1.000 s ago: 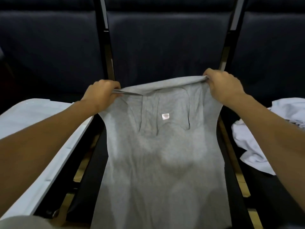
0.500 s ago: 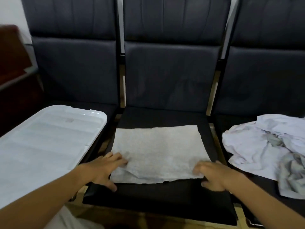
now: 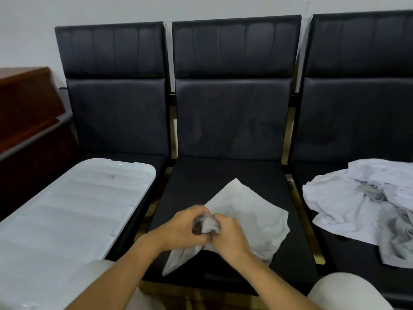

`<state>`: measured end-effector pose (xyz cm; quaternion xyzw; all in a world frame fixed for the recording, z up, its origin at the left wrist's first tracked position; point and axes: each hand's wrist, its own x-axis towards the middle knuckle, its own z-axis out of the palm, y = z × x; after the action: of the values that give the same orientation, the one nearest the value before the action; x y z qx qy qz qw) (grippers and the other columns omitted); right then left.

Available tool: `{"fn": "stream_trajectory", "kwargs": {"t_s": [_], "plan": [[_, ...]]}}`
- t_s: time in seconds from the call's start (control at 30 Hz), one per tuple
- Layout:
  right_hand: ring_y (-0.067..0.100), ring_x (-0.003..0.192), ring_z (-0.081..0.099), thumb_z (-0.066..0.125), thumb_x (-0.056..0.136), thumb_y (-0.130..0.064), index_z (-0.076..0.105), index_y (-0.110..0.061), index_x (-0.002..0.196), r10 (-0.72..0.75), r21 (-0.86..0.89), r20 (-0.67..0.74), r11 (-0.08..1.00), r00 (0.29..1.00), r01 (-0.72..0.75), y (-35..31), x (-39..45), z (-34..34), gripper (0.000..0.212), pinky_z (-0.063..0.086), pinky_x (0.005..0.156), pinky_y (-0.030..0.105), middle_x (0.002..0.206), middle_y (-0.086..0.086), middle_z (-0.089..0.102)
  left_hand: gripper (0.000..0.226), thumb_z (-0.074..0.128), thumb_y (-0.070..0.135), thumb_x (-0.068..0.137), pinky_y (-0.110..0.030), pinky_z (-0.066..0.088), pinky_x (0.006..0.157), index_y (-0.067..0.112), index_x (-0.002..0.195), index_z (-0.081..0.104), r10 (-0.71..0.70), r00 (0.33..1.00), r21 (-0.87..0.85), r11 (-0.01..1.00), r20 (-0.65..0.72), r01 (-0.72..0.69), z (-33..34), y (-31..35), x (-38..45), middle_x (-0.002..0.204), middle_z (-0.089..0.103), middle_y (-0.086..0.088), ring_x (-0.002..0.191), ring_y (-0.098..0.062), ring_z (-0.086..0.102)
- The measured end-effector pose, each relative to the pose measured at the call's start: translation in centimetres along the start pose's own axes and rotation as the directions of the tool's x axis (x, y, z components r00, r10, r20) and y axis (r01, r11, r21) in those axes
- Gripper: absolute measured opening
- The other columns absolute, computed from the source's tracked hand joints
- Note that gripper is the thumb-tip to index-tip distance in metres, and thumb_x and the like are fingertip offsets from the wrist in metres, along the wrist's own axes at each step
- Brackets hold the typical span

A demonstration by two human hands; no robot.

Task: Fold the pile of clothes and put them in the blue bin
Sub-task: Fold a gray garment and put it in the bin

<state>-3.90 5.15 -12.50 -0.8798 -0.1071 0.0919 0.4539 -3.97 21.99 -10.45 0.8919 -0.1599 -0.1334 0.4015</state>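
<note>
Grey shirt (image 3: 248, 211) lay half folded on the middle seat (image 3: 194, 184). Your left hand (image 3: 178, 227) and right hand (image 3: 228, 233) pinched its corner. The pile (image 3: 362, 206) waited unfolded; no blue bin showed.

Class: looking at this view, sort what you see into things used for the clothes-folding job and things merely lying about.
Job:
grey garment
left hand
right hand
pile of clothes
white bin lid

Lying about:
black seats
wooden furniture
</note>
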Motion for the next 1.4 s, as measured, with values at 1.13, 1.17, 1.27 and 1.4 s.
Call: {"fn": "stream_trajectory", "kwargs": {"t_s": [1.13, 1.17, 1.27, 1.4], "plan": [[0.024, 0.114, 0.06, 0.053, 0.09, -0.002, 0.044, -0.016, 0.136, -0.012, -0.856, 0.187, 0.489, 0.982, 0.169, 6.2, -0.1, -5.7, 0.049, 0.049, 0.089, 0.035, 0.127, 0.006, 0.059, 0.028, 0.045, 0.026, 0.097, -0.04, 0.042, 0.094, 0.014, 0.117, 0.061, 0.041, 0.999, 0.793, 0.608, 0.026, -0.046, 2.3, -1.0, 3.7, 0.135, 0.045, -0.002, 0.113, -0.024, 0.048], [0.023, 0.103, 0.065, 0.055, 0.087, -0.003, 0.05, -0.016, 0.129, -0.06, -0.858, 0.203, 0.47, 0.977, 0.207, 5.0, -0.2, -5.6, 0.044, 0.052, 0.08, 0.034, 0.117, 0.006, 0.064, 0.033, 0.046, 0.032, 0.093, -0.042, 0.042, 0.092, 0.014, 0.112, 0.066, 0.059, 0.995, 0.795, 0.606, -0.076, 0.024, 1.1, -0.4, 2.4, 0.129, 0.052, 0.0, 0.113, -0.025, 0.05], [0.016, 0.049, 0.062, 0.085, 0.053, -0.011, 0.066, -0.019, 0.075, -0.314, -0.835, 0.218, 0.431, 0.924, 0.343, -0.9, -0.8, -4.0, 0.03, 0.045, 0.042, 0.026, 0.062, 0.0, 0.065, 0.034, 0.042, 0.04, 0.072, -0.037, 0.05, 0.068, 0.02, 0.069, 0.069, 0.169, 0.932, 0.688, 0.717, -0.321, 0.107, -4.4, -0.6, -4.1, 0.074, 0.067, 0.004, 0.075, -0.024, 0.065], [0.014, 0.041, 0.053, 0.09, 0.043, -0.014, 0.056, -0.022, 0.056, -0.637, -0.771, 0.123, 0.422, 0.761, 0.478, -12.3, -1.3, 1.2, 0.037, 0.03, 0.04, 0.023, 0.049, -0.004, 0.054, 0.048, 0.038, 0.045, 0.07, -0.035, 0.048, 0.069, 0.013, 0.077, 0.072, -0.001, 0.727, 0.346, 0.879, -0.687, 0.329, -11.2, -0.8, -18.1, 0.074, 0.067, -0.003, 0.075, -0.022, 0.058]]}}
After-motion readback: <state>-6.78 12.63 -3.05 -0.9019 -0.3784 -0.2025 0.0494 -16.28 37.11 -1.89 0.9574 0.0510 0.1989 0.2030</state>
